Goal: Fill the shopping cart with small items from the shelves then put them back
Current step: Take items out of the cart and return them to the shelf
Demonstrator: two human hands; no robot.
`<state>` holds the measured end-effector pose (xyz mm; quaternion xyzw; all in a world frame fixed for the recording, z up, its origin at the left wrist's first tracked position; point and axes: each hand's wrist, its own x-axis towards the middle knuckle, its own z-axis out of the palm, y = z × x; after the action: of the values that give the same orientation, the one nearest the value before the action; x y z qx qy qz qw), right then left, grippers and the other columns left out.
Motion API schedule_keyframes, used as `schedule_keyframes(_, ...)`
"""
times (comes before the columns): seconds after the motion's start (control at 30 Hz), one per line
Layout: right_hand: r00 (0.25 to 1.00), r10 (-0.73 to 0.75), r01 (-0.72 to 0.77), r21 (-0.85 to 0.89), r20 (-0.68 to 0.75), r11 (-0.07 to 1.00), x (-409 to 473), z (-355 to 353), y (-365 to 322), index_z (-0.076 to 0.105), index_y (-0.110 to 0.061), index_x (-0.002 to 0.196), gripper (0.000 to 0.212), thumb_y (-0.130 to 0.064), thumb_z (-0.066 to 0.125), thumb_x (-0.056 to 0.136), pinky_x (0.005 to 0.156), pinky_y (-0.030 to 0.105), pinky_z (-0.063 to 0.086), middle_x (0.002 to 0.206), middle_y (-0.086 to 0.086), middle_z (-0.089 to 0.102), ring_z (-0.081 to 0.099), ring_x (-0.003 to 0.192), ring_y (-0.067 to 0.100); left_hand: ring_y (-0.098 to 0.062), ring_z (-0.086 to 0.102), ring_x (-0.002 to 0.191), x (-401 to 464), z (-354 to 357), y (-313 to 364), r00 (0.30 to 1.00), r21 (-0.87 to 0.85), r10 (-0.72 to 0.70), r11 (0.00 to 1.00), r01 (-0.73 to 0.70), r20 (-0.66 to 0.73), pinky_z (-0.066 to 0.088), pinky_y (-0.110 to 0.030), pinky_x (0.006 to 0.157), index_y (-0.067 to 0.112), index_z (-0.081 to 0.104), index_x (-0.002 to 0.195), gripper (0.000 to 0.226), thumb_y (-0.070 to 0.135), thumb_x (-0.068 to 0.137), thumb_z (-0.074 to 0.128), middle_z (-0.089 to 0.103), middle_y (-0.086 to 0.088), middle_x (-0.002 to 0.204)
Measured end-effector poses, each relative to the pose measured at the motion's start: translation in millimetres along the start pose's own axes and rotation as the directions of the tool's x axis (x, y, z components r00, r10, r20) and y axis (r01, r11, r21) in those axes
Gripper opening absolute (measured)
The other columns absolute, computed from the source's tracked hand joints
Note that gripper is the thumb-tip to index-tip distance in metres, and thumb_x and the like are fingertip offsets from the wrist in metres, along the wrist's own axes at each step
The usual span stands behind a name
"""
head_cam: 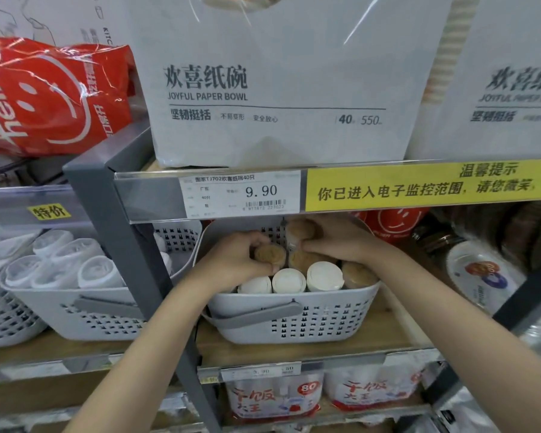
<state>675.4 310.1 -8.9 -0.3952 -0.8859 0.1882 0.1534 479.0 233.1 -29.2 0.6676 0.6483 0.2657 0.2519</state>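
A wooden shelf (294,351) carries two grey perforated baskets (294,320), side by side, packed with rolled packs.

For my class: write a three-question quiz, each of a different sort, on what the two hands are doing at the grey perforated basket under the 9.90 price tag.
1. True or false: the left hand grips a brown-topped round roll in the grey perforated plastic basket.
2. The right hand holds: A) a white-topped roll, B) a brown-topped roll raised above the others, C) the basket handle.
3. Fill in: the printed price tag on the shelf edge above the basket reads ____.

Key: 1 true; 2 B; 3 9.90
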Motion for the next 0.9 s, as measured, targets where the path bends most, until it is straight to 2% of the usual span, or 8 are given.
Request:
schedule_keyframes(0.13, 0.997, 0.009, -0.009, 0.000, 0.075, 1.000, 6, 6, 3, 0.045, -0.024, 0.140, 0.049, -0.029, 0.057, 0.092, 0.095, 0.017, 0.027, 0.145, -0.005, 0.045, 0.039, 0.131, 0.012, -0.009, 0.056, 0.102, 0, 0, 1, 1.000, 0.035, 0.007, 0.999, -0.008, 0.019, 0.044, -0.025, 0.094, 0.017, 0.059, 0.123, 0.050, 0.021, 0.076, 0.077, 0.061, 0.006, 0.110)
schedule_keyframes(0.23, 0.998, 0.006, -0.008, 0.026, 0.065, 1.000, 8, 9, 5, 0.048, -0.022, 0.138, 0.043, -0.032, 0.052, 0.097, 0.105, 0.022, 0.027, 0.144, -0.004, 0.046, 0.039, 0.132, 0.012, -0.008, 0.056, 0.102, -1, 0, 2, 0.999, 0.033, 0.011, 0.999, -0.012, 0.035, 0.044, -0.025, 0.095, 0.017, 0.059, 0.123, 0.047, 0.020, 0.078, 0.075, 0.060, 0.007, 0.109)
schedule_keyframes(0.4, 0.998, -0.030, 0.031, -0.026, 0.057, 0.999, 10, 11, 9, 0.044, -0.021, 0.142, 0.044, -0.027, 0.050, 0.098, 0.110, 0.024, 0.022, 0.149, -0.001, 0.041, 0.034, 0.137, 0.014, -0.008, 0.054, 0.107, -1, -2, 3, 0.998, 0.025, 0.013, 1.000, -0.015, 0.066, 0.042, -0.024, 0.095, 0.020, 0.059, 0.123, 0.044, 0.022, 0.081, 0.072, 0.058, 0.010, 0.110)
schedule_keyframes(0.5, 0.999, -0.034, 0.033, 0.009, 0.042, 0.999, 10, 12, 10, 0.042, -0.021, 0.143, 0.045, -0.022, 0.049, 0.098, 0.110, 0.024, 0.023, 0.148, -0.003, 0.041, 0.034, 0.137, 0.014, -0.005, 0.057, 0.098, -4, -2, 4, 1.000, -0.038, 0.018, 0.999, -0.017, 0.021, 0.042, -0.018, 0.089, 0.020, 0.062, 0.119, 0.034, 0.019, 0.085, 0.067, 0.061, 0.013, 0.099)
schedule_keyframes(0.63, 0.999, -0.032, 0.032, -0.005, 0.040, 0.999, 11, 12, 13, 0.046, -0.026, 0.140, 0.042, -0.022, 0.049, 0.098, 0.114, 0.030, 0.024, 0.147, -0.003, 0.043, 0.034, 0.137, 0.015, -0.009, 0.059, 0.104, -5, 0, 0, 0.999, -0.019, 0.039, 0.999, -0.040, -0.025, 0.045, -0.026, 0.097, 0.019, 0.064, 0.115, 0.030, 0.012, 0.085, 0.065, 0.066, 0.005, 0.107)
schedule_keyframes(0.73, 0.999, -0.040, 0.040, -0.010, 0.027, 0.999, 12, 13, 14, 0.046, -0.026, 0.140, 0.044, -0.024, 0.052, 0.097, 0.115, 0.041, 0.024, 0.146, -0.002, 0.045, 0.036, 0.137, 0.017, -0.006, 0.058, 0.099, -6, 0, 1, 0.997, 0.010, 0.064, 0.998, -0.063, -0.033, 0.043, -0.018, 0.088, 0.019, 0.066, 0.113, 0.028, 0.012, 0.086, 0.065, 0.064, 0.009, 0.104)
schedule_keyframes(0.83, 0.999, -0.051, 0.051, 0.005, 0.013, 0.999, 11, 14, 14, 0.047, -0.023, 0.139, 0.046, -0.029, 0.055, 0.095, 0.112, 0.043, 0.028, 0.139, -0.003, 0.053, 0.043, 0.132, 0.017, -0.003, 0.056, 0.097, -5, 1, 1, 0.996, 0.014, 0.073, 0.997, -0.073, -0.047, 0.040, -0.012, 0.081, 0.022, 0.066, 0.116, 0.031, 0.014, 0.086, 0.066, 0.062, 0.012, 0.103)
schedule_keyframes(0.9, 0.999, -0.049, 0.048, 0.018, 0.015, 0.999, 11, 13, 13, 0.051, -0.023, 0.136, 0.043, -0.030, 0.057, 0.094, 0.112, 0.040, 0.030, 0.139, -0.002, 0.053, 0.044, 0.130, 0.016, -0.005, 0.058, 0.096, -4, 2, -1, 0.996, 0.012, 0.056, 0.998, -0.055, -0.064, 0.040, -0.015, 0.081, 0.023, 0.064, 0.118, 0.033, 0.016, 0.086, 0.066, 0.064, 0.010, 0.102)
